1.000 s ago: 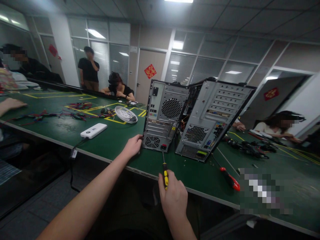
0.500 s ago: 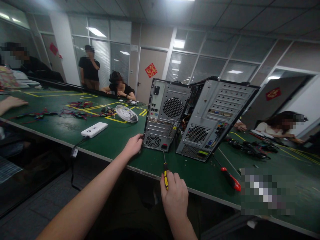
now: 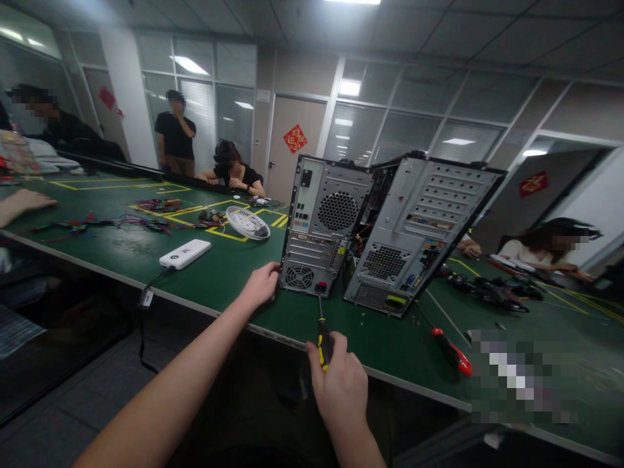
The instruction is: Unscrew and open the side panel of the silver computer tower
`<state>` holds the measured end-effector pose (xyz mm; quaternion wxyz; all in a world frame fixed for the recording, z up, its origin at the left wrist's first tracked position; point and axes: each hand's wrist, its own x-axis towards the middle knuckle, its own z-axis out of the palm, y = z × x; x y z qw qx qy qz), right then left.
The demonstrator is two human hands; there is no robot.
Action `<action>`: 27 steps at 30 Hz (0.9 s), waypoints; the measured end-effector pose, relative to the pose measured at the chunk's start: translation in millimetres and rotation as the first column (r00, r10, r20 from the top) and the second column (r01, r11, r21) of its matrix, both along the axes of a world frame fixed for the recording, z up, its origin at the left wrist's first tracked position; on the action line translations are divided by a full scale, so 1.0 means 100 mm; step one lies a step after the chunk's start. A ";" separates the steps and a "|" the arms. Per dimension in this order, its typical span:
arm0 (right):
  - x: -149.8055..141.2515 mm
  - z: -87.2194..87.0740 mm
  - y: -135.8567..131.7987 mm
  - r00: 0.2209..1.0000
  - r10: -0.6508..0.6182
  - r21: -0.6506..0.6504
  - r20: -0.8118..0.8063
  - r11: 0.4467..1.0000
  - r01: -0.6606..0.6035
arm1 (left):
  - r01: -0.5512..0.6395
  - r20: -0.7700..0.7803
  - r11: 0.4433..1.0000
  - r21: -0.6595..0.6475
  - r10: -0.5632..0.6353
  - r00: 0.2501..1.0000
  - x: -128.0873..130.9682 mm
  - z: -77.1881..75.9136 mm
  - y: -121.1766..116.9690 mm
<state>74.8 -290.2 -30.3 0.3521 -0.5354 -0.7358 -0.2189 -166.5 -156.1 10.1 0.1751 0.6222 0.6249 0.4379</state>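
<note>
My right hand [image 3: 341, 383] holds a yellow-and-black screwdriver [image 3: 324, 344] between thumb and fingers. Its shaft points up at the lower back edge of a grey computer case [image 3: 324, 224], near the red switch and power socket; the tip's exact seat is too small to make out. At the case's lower left side, my left hand [image 3: 262, 285] grips it, with the fingertips partly hidden behind the edge. A second computer case [image 3: 390, 253] stands just right of the first, slightly tilted in view, its rear panel also towards me.
Right of the cases lie a red-and-black screwdriver [image 3: 453, 352] and black cables [image 3: 487, 289]. A white power bank [image 3: 185, 253] with a cord, a round white tray [image 3: 247, 223] and tangled wires [image 3: 97, 223] lie left. Several people are around the green table [image 3: 219, 286].
My right hand's fingers have shifted on the screwdriver handle, the thumb now further from the fingertips and the grip looser. My left hand and both cases stay in place.
</note>
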 end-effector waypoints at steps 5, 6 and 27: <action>0.00 -0.03 0.02 0.999 0.013 0.039 -0.052 0.999 -0.011 | 0.006 0.008 1.000 0.001 -0.006 1.000 0.00 0.00 0.00; 0.00 -0.03 0.02 0.998 0.017 0.041 -0.062 0.999 -0.014 | 0.007 0.011 1.000 0.002 -0.007 1.000 0.00 0.00 0.00; 0.06 -0.03 -0.03 0.999 0.037 -0.046 -0.003 0.998 -0.037 | -0.005 -0.004 1.000 0.006 0.005 1.000 0.00 0.00 -0.01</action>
